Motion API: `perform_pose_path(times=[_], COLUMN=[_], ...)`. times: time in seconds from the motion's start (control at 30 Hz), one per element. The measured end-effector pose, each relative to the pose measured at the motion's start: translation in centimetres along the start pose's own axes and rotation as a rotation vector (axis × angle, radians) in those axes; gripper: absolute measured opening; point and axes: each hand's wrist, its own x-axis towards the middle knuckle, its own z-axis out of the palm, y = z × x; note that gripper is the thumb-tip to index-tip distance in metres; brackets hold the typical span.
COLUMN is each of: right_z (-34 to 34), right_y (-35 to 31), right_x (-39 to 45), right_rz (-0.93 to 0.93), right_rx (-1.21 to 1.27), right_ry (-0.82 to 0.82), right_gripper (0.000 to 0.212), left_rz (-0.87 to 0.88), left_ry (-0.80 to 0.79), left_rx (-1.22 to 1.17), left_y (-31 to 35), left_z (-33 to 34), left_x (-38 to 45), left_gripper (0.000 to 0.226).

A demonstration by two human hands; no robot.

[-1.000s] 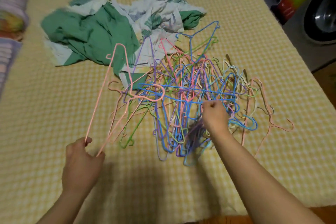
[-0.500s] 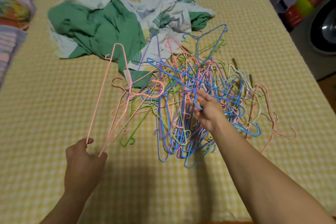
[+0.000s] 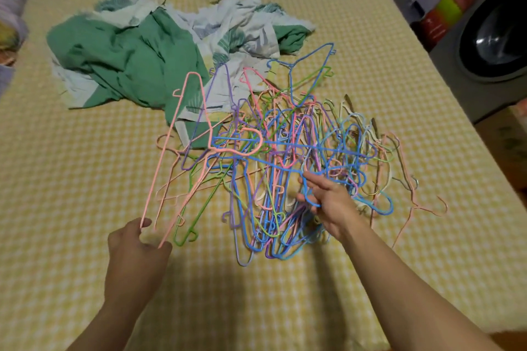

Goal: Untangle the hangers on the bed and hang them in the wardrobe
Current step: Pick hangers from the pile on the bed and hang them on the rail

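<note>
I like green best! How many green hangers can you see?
2 that I can tell: one green hanger at the left edge of the tangled pile, near the left hand; another green hanger at the top. More may hide inside.

Dim warm light; soft, warped edges

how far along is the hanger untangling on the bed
Barely started. Nothing looks done: the tangled heap of coloured wire hangers lies on the yellow checked bed, no wardrobe in view. In hand: the left hand grips a pink wire hanger, its hook snagged in the heap; the right hand holds a blue one. Nearly all remain.
</note>
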Motion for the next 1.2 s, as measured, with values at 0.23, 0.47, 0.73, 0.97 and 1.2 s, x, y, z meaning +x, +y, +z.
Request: perform_pose_path(times=[0.23, 0.47, 0.73, 0.97, 1.2], right_z=[-0.5, 0.5, -3.4, -8.9, -10.0], right_y=[-1.2, -3.0, -0.9, -2.7, -4.8], right_x=[-0.1, 0.4, 0.7, 2.7, 3.3], right_rz=[0.015, 0.022, 0.023, 0.109, 0.104], right_rx=[0.032, 0.205, 0.004, -0.278, -0.52], right_ry=[-0.04, -0.083, -0.136, -0.231, -0.276], right_gripper=[0.043, 0.041, 0.041, 0.048, 0.055], left_rz=[0.027, 0.011, 0.014, 0.039, 0.053], left_ry=[0.003, 0.016, 0.02, 0.009, 0.008], left_rx=[-0.005, -0.018, -0.037, -0.005, 0.016], left_y=[1.7, 2.9, 3.3, 4.2, 5.4], left_z=[0.8, 0.6, 0.7, 1.2, 1.9], left_x=[0.7, 0.7, 0.1, 0.2, 0.7], left_gripper=[0.052, 0.05, 0.053, 0.053, 0.057])
